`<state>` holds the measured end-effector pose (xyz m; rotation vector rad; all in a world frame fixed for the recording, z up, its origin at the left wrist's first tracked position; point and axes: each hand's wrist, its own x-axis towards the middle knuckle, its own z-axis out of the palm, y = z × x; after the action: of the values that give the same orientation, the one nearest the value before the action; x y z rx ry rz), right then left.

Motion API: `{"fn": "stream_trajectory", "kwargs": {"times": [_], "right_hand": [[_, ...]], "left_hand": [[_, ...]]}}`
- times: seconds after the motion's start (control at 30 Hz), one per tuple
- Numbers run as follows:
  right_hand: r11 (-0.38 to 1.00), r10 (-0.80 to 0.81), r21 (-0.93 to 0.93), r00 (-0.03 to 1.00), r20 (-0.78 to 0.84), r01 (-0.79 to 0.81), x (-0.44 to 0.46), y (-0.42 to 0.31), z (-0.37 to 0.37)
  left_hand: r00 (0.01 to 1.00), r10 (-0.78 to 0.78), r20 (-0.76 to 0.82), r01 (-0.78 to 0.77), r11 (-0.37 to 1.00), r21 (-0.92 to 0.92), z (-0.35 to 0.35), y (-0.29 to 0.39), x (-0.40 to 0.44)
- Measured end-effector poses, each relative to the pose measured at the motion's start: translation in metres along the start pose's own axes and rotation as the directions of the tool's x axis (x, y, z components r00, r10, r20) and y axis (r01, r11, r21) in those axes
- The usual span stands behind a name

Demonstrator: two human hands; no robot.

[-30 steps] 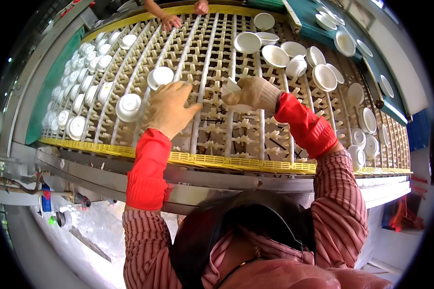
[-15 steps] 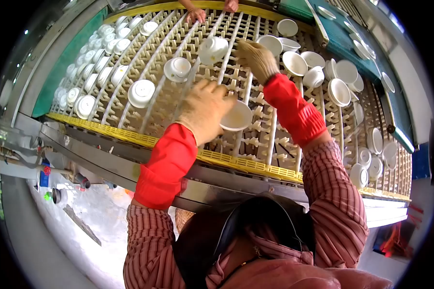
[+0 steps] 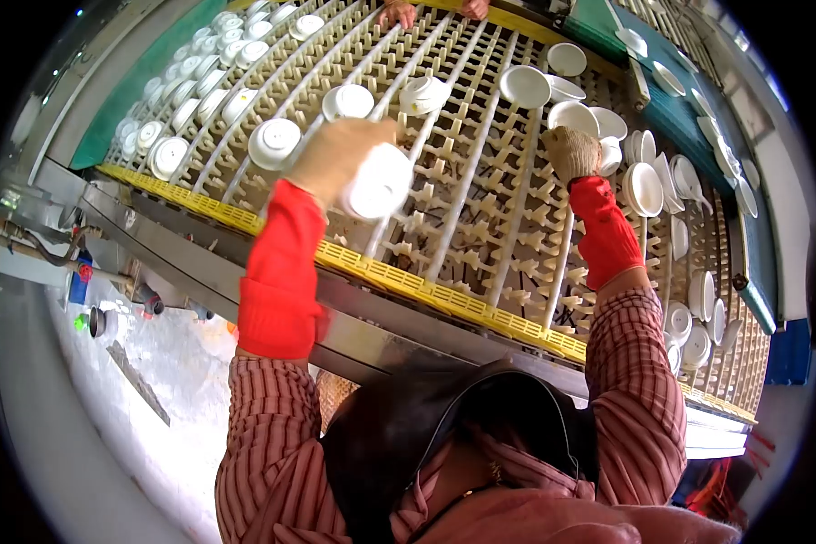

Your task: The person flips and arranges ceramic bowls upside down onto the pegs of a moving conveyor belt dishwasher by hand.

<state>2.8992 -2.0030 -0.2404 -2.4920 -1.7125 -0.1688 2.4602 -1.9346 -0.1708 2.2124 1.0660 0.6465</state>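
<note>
Gripping a white bowl [image 3: 378, 184], the gloved left hand [image 3: 343, 156] is closed at the bowl's side, above the pegged rack [image 3: 467, 186], left of its middle; both are blurred. At the rack's left end, many small bowls [image 3: 168, 157] sit in close rows, mostly base up. Right of those, between them and the held bowl, a lone bowl [image 3: 275, 143] rests base up on the rack, with another bowl [image 3: 347, 102] just beyond the left hand. Half a second ago the left hand's bowl showed its open mouth; now it seems to show its base, so it matches these turned bowls. Farther along the rack, a small bowl [image 3: 423, 93] sits base up too. Another person's hands [image 3: 397, 14] are at the rack's far edge. The gloved right hand [image 3: 571, 152] has shifted rightward and is now beside a mouth-up bowl [image 3: 573, 115]; I cannot tell whether it holds it. More bowls [image 3: 644, 189] stand or lean at the rack's right end, and others lie on the green belt [image 3: 754, 249] beyond it.
</note>
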Motion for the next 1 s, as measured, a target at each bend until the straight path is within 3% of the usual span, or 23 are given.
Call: {"fn": "stream_trajectory", "kwargs": {"times": [0.03, 0.07, 0.1, 0.17, 0.2, 0.23, 0.27, 0.3, 0.33, 0.37, 0.4, 0.43, 0.47, 0.5, 0.53, 0.57, 0.63, 0.67, 0.8, 0.87, 0.93, 0.97, 1.0], "right_hand": [[1.000, -0.001, 0.020, 1.000, -0.032, 0.002, -0.007, -0.007, -0.010], [0.999, -0.003, 0.043, 0.998, -0.065, 0.005, -0.009, -0.012, -0.015], [0.999, 0.035, 0.026, 0.992, -0.122, -0.032, -0.006, -0.012, -0.010], [0.994, -0.061, -0.101, 0.982, -0.178, 0.043, 0.015, 0.014, 0.033], [0.983, -0.110, -0.167, 0.973, -0.205, 0.076, 0.027, 0.022, 0.046], [0.985, -0.029, -0.169, 1.000, -0.009, 0.027, 0.035, 0.016, 0.034], [0.998, 0.032, -0.044, 0.999, -0.017, -0.033, 0.038, 0.007, 0.024], [0.992, 0.094, 0.083, 0.995, -0.016, -0.092, 0.040, -0.001, 0.015], [0.966, 0.157, 0.208, 0.988, -0.004, -0.153, 0.042, -0.006, 0.006], [0.962, -0.007, 0.273, 0.999, 0.045, -0.005, 0.046, 0.003, -0.001], [0.921, -0.195, 0.326, 0.977, -0.083, 0.212, 0.053, 0.013, 0.020], [0.888, -0.349, 0.218, 0.902, -0.252, 0.405, 0.036, -0.001, 0.010], [0.722, -0.262, 0.644, 0.962, -0.082, 0.252, 0.014, -0.035, -0.015], [0.185, -0.160, 0.980, 0.982, 0.099, -0.069, -0.010, -0.070, -0.042], [-0.249, -0.055, 0.929, 0.962, 0.269, -0.274, -0.033, -0.104, -0.068], [-0.474, -0.124, 0.795, 0.923, 0.365, -0.378, -0.042, -0.128, -0.080], [-0.620, -0.231, 0.631, 0.877, 0.421, -0.467, -0.059, -0.168, -0.085], [-0.487, -0.309, 0.685, 0.841, 0.444, -0.541, -0.056, -0.179, -0.075], [-0.209, -0.575, 0.911, 0.798, 0.180, -0.356, -0.056, -0.153, -0.007], [0.101, -0.298, 0.989, 0.945, 0.134, -0.108, -0.060, -0.129, -0.023], [0.514, -0.006, 0.857, 1.000, -0.018, 0.018, -0.078, -0.092, -0.055], [0.562, 0.049, 0.823, 0.990, -0.132, 0.081, -0.073, -0.063, -0.046], [0.614, 0.099, 0.778, 0.964, -0.245, 0.134, -0.066, -0.030, -0.037]], "left_hand": [[0.943, -0.332, -0.028, 0.320, 0.927, -0.196, -0.022, 0.017, -0.004], [0.778, -0.618, -0.114, 0.543, 0.752, -0.374, -0.044, 0.052, -0.013], [0.799, -0.563, -0.213, 0.556, 0.825, -0.098, -0.049, 0.033, -0.013], [0.859, -0.390, -0.331, 0.508, 0.728, 0.460, -0.055, -0.028, -0.013], [0.854, -0.414, -0.315, 0.516, 0.747, 0.419, -0.048, -0.039, -0.017], [0.849, -0.436, -0.299, 0.525, 0.764, 0.375, -0.042, -0.047, -0.021], [0.842, -0.457, -0.285, 0.534, 0.779, 0.329, -0.037, -0.056, -0.025], [0.834, -0.442, -0.330, 0.551, 0.695, 0.461, -0.032, -0.064, -0.017], [0.837, -0.407, -0.364, 0.543, 0.694, 0.473, -0.032, -0.059, -0.011], [0.841, -0.376, -0.389, 0.534, 0.693, 0.485, -0.030, -0.050, -0.007], [0.845, -0.344, -0.409, 0.523, 0.693, 0.497, -0.026, -0.042, -0.006], [0.851, -0.304, -0.428, 0.502, 0.711, 0.492, -0.024, -0.032, -0.006], [0.855, -0.319, -0.408, 0.500, 0.717, 0.487, -0.020, -0.026, -0.005], [0.860, -0.329, -0.390, 0.495, 0.723, 0.482, -0.016, -0.021, -0.003], [0.865, -0.338, -0.372, 0.491, 0.728, 0.479, -0.013, -0.016, -0.002], [0.878, -0.298, -0.375, 0.461, 0.740, 0.491, -0.009, -0.008, -0.005], [0.885, -0.271, -0.379, 0.434, 0.776, 0.459, -0.008, 0.002, -0.010], [0.887, -0.257, -0.383, 0.420, 0.793, 0.441, -0.008, 0.005, -0.011], [0.902, -0.162, -0.401, 0.356, 0.805, 0.475, 0.000, -0.006, -0.009], [0.924, -0.041, -0.379, 0.233, 0.848, 0.477, 0.010, 0.007, -0.006], [0.901, 0.168, -0.400, 0.063, 0.861, 0.504, 0.029, 0.017, -0.001], [0.884, 0.305, -0.354, -0.045, 0.809, 0.586, 0.040, 0.025, 0.002], [0.920, 0.293, -0.259, -0.118, 0.840, 0.530, 0.050, 0.046, 0.000]]}}
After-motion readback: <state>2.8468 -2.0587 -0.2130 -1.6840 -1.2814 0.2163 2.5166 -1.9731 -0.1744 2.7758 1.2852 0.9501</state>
